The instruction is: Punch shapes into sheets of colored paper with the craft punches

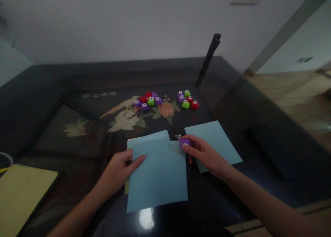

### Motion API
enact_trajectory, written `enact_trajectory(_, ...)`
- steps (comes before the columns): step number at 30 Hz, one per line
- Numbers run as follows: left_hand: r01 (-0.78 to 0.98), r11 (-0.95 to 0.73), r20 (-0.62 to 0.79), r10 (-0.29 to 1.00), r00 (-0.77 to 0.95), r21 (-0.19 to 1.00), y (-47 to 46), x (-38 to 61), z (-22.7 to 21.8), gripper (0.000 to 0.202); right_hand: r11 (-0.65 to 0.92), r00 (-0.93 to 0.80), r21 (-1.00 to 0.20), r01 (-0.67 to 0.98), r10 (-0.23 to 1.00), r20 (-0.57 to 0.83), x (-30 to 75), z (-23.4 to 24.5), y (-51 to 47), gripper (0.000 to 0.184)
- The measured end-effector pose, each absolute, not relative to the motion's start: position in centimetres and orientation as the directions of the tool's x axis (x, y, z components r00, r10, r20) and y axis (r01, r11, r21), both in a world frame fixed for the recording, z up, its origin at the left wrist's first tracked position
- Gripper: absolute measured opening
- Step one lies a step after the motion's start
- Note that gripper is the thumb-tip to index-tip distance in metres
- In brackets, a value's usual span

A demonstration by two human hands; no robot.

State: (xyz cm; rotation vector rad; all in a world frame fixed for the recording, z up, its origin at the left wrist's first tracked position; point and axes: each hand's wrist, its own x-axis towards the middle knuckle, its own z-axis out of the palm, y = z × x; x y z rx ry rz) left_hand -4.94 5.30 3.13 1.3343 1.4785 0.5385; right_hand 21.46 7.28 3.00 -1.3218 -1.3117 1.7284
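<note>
My left hand [119, 168] pinches the left edge of a light blue paper sheet [159, 178], thumb on top and fingers behind. In my right hand [205, 153], between thumb and fingers, is a small purple clip [184, 142]. It sits at the sheet's upper right corner; whether its jaws grip the paper cannot be made out. Behind the held sheet lies another blue sheet [155, 136], with a yellowish edge showing beneath. A separate blue sheet [219, 140] rests on the table, partly under my right hand.
Two groups of one-eyed purple, green and red clips, a left cluster [150, 101] and a right cluster [186, 104], lie farther back on the dark glossy table [77, 188]. A black stick [208, 59] stands near the wall. Yellow paper [28, 192] lies at the left front.
</note>
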Motion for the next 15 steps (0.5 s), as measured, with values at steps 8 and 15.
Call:
enact_trajectory(8, 0.497, 0.237, -0.349, 0.926, 0.146, 0.835, 5.35, -5.05, 2.86, 0.034, -0.331, -0.313, -0.934, 0.135, 0.88, -0.357, 21.34, 3.05, 7.35, 0.032)
enact_trajectory(15, 0.483, 0.245, -0.369, 0.912, 0.18, 0.841, 5.31, -4.98, 2.71, 0.036, -0.326, -0.298, -0.942, 0.081, 0.894, -0.335, 21.27, 2.74, 7.21, 0.032)
